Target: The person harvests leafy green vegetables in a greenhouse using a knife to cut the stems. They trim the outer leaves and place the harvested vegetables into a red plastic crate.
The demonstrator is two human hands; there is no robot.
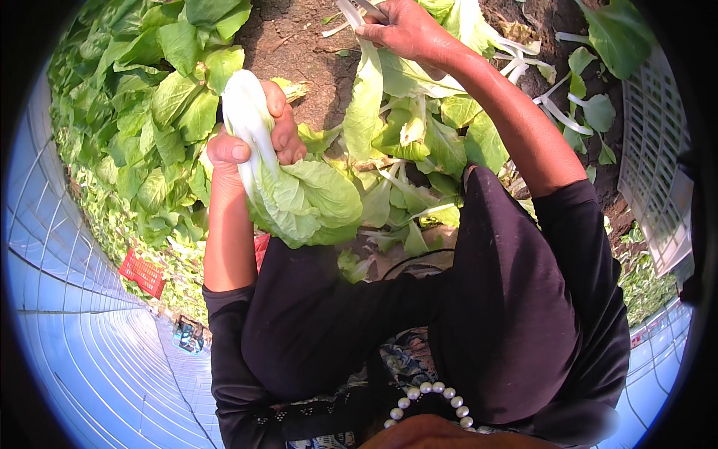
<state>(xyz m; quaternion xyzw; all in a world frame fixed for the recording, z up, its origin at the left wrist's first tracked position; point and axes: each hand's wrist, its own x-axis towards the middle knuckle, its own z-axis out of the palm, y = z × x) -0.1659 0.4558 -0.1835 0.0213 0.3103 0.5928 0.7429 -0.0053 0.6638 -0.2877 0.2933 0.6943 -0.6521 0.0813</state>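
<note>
My left hand (pixel 258 129) grips a head of pale-stemmed leafy cabbage (pixel 297 196). Its white base points up and away from me, while the green leaves hang towards my knees. At the top edge of the view my right hand (pixel 401 31) is closed around a detached leaf (pixel 363 106) by its white stalk, and the blade of the leaf trails down towards me. A narrow pale object also shows at those fingers, cut off by the frame; I cannot tell whether it is a stalk or a tool. Loose, partly yellowed leaves (pixel 404 134) lie on the soil beneath.
Dense growing greens (pixel 157 106) stand to the left of bare soil (pixel 303 45). A white plastic crate (pixel 656 151) is at the right, with more cut leaves (pixel 597 112) beside it. Farther off sits a red crate (pixel 142 273) near the film wall (pixel 101 348) of a greenhouse tunnel.
</note>
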